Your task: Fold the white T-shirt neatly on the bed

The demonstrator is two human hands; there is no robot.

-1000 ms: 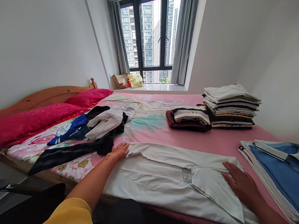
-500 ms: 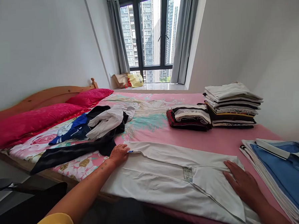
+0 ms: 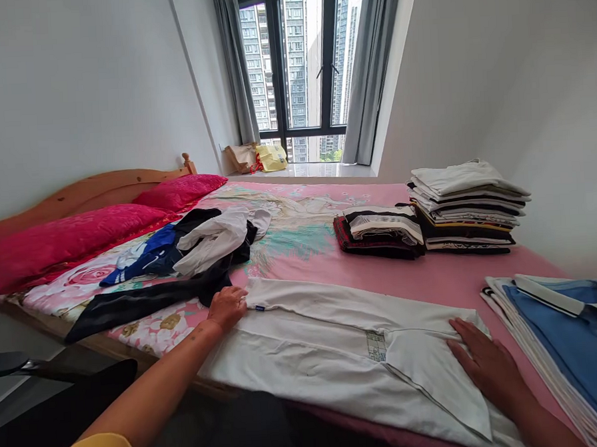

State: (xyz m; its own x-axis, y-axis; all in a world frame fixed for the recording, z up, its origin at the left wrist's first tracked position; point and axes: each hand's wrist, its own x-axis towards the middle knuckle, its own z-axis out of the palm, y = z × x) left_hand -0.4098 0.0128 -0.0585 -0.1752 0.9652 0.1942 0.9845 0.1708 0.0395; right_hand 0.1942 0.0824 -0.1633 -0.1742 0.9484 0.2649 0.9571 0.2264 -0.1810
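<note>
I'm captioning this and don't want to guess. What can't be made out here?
All in the head view:
Label on the white garment: too small to read.
Left hand: its back hides whether the fingers pinch cloth.
Blue shirt: cut off by the right edge.
Heap: lower layers covered by the clothes on top.

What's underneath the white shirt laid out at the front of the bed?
The white shirt lies on the pink bedsheet, which shows along its far edge. The stretch directly beneath is covered, so anything else there cannot be seen.
</note>
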